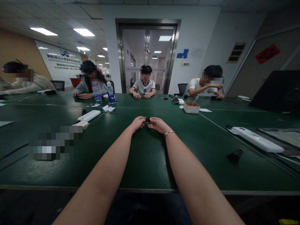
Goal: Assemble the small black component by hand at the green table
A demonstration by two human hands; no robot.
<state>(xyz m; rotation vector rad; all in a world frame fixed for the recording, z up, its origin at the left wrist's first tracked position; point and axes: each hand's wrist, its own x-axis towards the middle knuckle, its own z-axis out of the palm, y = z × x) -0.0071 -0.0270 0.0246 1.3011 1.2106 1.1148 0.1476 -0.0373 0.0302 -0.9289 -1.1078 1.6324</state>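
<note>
Both my arms reach out over the green table point(145, 156). A small black object point(147, 119) is between my fingertips; it is too small and dark to name. My left hand point(137, 122) pinches its left end. My right hand point(158, 124), with a silver bracelet point(170, 132) at the wrist, pinches its right end, its lower fingers curled beneath. A bit of red shows just under the black object. My fingers hide part of it.
A white power strip point(257, 139) and a black nozzle-like piece point(236, 154) lie to the right. Further back stands a small box point(191, 107). On the left are another white strip point(89, 115) and bottles point(110, 93). Several people sit across the table.
</note>
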